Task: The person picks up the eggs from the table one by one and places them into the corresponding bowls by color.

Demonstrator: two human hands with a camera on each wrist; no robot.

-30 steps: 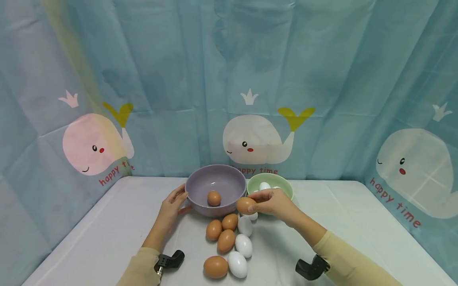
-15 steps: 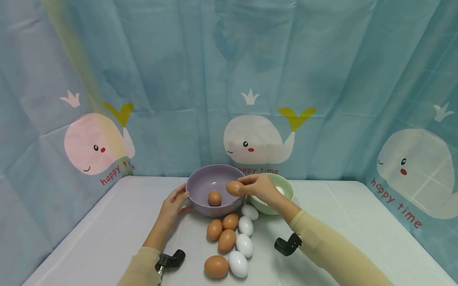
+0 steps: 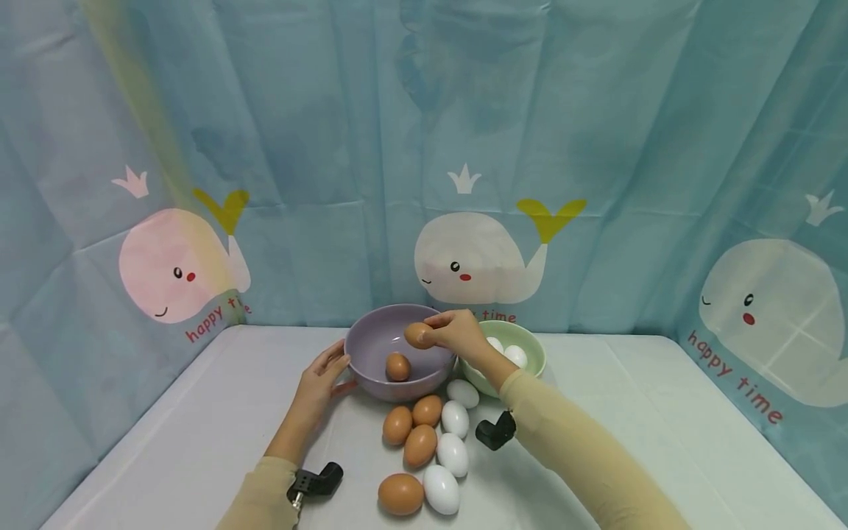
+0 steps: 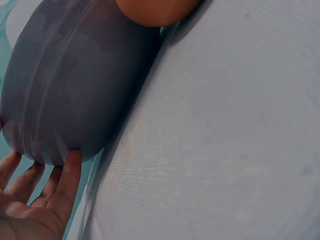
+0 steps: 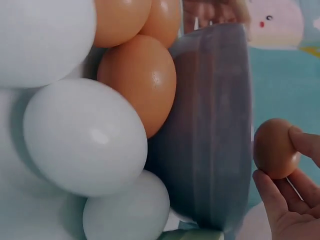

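Currently, the right hand (image 3: 458, 336) pinches a brown egg (image 3: 417, 336) above the purple bowl (image 3: 368, 350), where another brown egg (image 3: 397, 366) lies; the left hand (image 3: 318, 380), spread, touches that bowl's side. White eggs (image 3: 515, 357) sit in the green bowl (image 3: 535, 346).

Txt on curtain (image 3: 318, 110) | under R whale (image 3: 775, 324): "happy time" | L whale (image 3: 165, 258): "happy ti_e" | mid whale (image 3: 480, 258): "time"

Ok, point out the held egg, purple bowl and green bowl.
Held egg (image 5: 276, 148): right wrist view, middle of shell.
Purple bowl (image 3: 372, 343): head view, inner wall.
Green bowl (image 3: 523, 337): head view, inner back wall.
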